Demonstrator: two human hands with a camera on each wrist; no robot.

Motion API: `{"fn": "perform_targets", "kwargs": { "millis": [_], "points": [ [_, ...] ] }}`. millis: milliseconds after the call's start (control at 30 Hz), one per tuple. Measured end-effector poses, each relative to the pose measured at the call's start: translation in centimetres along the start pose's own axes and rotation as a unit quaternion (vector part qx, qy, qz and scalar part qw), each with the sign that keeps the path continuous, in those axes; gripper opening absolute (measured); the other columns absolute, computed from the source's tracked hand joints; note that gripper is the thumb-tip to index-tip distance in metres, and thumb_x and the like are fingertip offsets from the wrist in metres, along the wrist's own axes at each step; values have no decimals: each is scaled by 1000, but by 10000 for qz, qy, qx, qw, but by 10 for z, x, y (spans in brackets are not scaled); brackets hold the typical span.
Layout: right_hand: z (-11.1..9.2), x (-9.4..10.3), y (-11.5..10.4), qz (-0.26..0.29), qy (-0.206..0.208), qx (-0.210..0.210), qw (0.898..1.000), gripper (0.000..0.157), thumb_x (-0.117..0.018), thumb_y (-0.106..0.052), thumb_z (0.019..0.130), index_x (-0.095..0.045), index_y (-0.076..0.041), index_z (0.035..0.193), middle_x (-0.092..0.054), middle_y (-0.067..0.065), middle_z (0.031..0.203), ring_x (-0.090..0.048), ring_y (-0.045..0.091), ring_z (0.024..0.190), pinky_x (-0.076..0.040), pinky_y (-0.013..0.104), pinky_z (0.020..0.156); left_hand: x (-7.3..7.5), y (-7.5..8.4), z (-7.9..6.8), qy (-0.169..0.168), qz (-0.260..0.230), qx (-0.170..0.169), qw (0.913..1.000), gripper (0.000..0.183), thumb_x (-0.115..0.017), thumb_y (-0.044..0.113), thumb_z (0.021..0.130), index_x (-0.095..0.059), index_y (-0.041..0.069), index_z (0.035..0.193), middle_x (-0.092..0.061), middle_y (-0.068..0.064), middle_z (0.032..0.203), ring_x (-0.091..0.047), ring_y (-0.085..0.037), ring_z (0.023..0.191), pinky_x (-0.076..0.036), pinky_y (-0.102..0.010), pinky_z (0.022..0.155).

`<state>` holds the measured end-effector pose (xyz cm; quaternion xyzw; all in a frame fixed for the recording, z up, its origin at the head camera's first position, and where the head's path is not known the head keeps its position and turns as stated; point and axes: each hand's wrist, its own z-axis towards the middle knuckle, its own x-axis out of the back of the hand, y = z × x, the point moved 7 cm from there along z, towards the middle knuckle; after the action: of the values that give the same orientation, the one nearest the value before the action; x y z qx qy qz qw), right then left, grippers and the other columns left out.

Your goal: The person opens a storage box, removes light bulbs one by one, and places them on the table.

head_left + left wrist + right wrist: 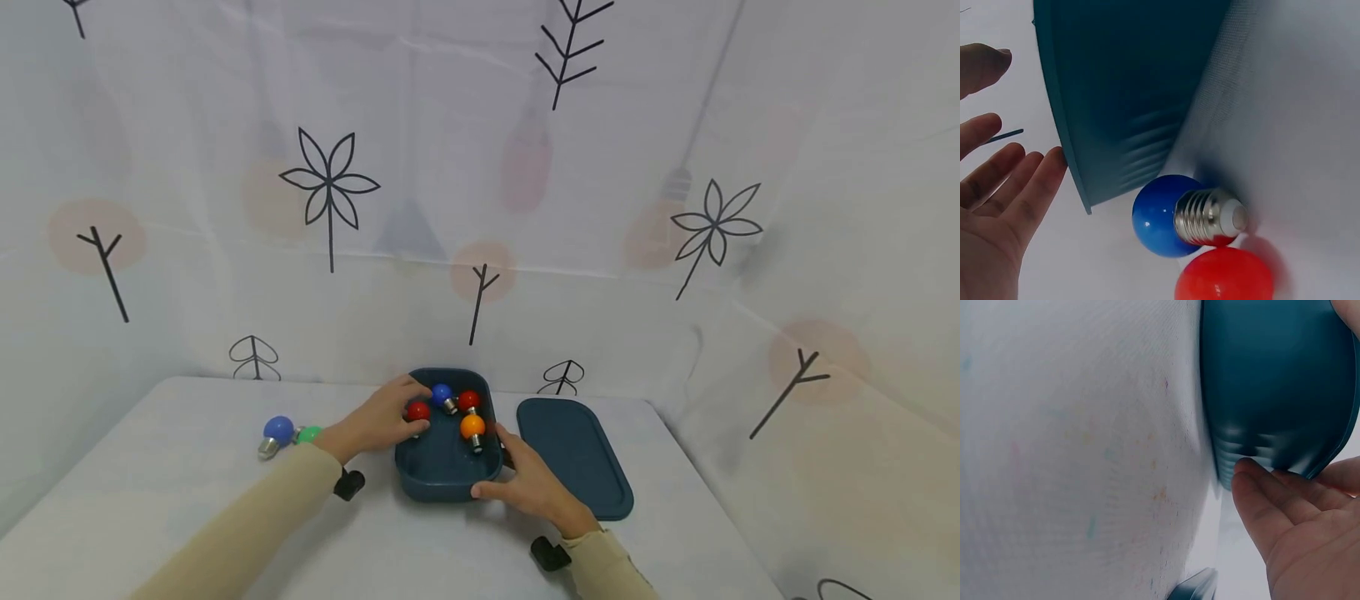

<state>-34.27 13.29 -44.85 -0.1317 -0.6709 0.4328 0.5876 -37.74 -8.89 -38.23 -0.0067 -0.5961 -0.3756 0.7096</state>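
A dark blue box (438,473) stands on the white-covered table with several light bulbs inside. Over its left rim reaches my left hand (384,415), thumb and fingers apart around a red bulb (417,410) inside; I cannot tell whether they touch it. The left wrist view has the fingers (1038,194) extended beside the rim. My right hand (531,482) touches the box's near right corner, thumb at the front and fingers (1260,500) along the outer side wall. A blue bulb (442,395), another red bulb (469,401) and an orange bulb (472,427) lie within.
Right of the box lies a flat dark blue lid (577,458). A blue bulb (279,430) and a green bulb (308,434) lie left of it, the green partly behind my left forearm. A red bulb (1225,278) also shows outside the box. Patterned white cloth (420,317) hangs behind.
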Motion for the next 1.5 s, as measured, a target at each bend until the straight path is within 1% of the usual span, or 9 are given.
{"fn": "perform_targets", "kwargs": {
  "millis": [133,267,433,633,833,933,1067,1300,1500],
  "points": [
    [1,0,-1,-7,-12,64,10000,103,-75,-49,77,-16,-10,153,-26,14,153,-46,28,128,-40,45,103,-7,0,10,-145,162,120,9997,49,-73,28,84,-59,7,126,-54,-6,121,-53,-23,109,-44,-41,98],
    [1,-1,-1,-15,-33,130,9999,103,-75,-49,78,-17,-9,153,-27,14,153,-46,29,128,-41,46,102,-13,-1,19,-361,439,236,9981,50,-74,30,84,-59,10,127,-53,-5,122,-53,-21,106,-45,-40,97],
    [1,-1,-2,-48,-63,110,9999,104,-74,-51,77,-16,-10,153,-28,14,153,-47,28,127,-41,46,102,-20,-4,26,-631,650,451,9949,52,-75,32,83,-59,13,129,-52,-6,122,-53,-21,104,-46,-40,96],
    [2,0,-2,-131,-49,61,9999,103,-74,-52,77,-17,-12,153,-27,12,153,-46,27,128,-39,46,104,-28,-7,35,-738,1017,346,9915,53,-74,32,83,-58,12,130,-53,-7,122,-52,-20,100,-47,-39,94],
    [2,0,-3,-89,-72,63,9999,104,-74,-52,77,-17,-13,153,-27,11,153,-46,27,128,-39,47,104,-39,-10,39,-914,872,344,9914,47,-75,29,83,-61,14,125,-54,-6,119,-52,-19,98,-48,-38,93],
    [2,0,-3,-82,-70,55,9999,103,-74,-52,77,-17,-14,153,-27,11,153,-47,27,127,-39,47,104,-46,-9,38,-1097,772,388,9902,45,-76,27,83,-62,15,125,-53,-8,126,-52,-21,107,-46,-39,97],
    [2,1,-3,-103,-74,62,9999,103,-74,-52,77,-17,-14,153,-28,11,153,-47,26,127,-38,48,104,-52,-5,37,-1219,653,405,9896,44,-75,24,84,-62,14,125,-50,-10,134,-50,-24,115,-43,-42,100],
    [1,1,-1,-128,-94,9,9999,104,-74,-53,76,-16,-15,154,-27,11,153,-47,26,127,-38,49,104,-56,-1,38,-1433,560,597,9863,43,-74,22,85,-62,14,125,-56,-6,123,-50,-21,102,-48,-39,94],
    [0,1,1,-123,-97,-33,9999,104,-74,-54,76,-16,-14,153,-28,11,153,-47,26,127,-39,48,104,-58,-1,39,-1465,515,599,9861,43,-74,22,85,-62,14,125,-56,-6,125,-49,-21,104,-46,-41,97]
  ]
}}
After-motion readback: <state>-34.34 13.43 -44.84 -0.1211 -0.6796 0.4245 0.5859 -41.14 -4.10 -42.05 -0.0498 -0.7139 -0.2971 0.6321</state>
